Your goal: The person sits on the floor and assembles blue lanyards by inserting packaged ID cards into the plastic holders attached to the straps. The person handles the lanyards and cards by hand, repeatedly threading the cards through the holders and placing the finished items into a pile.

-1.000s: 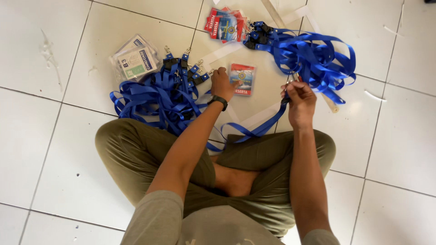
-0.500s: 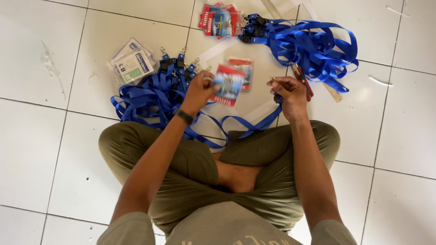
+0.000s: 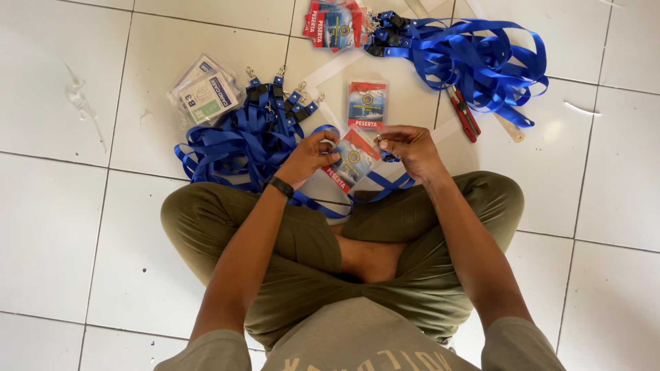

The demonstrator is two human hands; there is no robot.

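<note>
Seated cross-legged on the white tiled floor (image 3: 82, 227), olive trousers, black watch (image 3: 280, 186) on the left wrist. Left hand (image 3: 311, 154) pinching the upper corner of a red-and-blue badge card in a clear sleeve (image 3: 350, 161), now held above the lap between both hands; half a second ago raised a little higher, a full second ago lying on the tile under the left hand. Right hand (image 3: 407, 148) closed with fingertips together at the card's top edge, seemingly on the clip of a blue lanyard (image 3: 385, 189) looping down across the knees, though too small to be sure. A second badge card (image 3: 366, 104) flat on the floor just beyond the hands. Heap of blue lanyards (image 3: 237, 141) to the left, another blue heap (image 3: 481, 62) at upper right. Stack of finished badges (image 3: 335, 22) at top, packet of clear sleeves (image 3: 204, 93) at upper left, red-handled pliers (image 3: 465, 115) beside the right heap.
</note>
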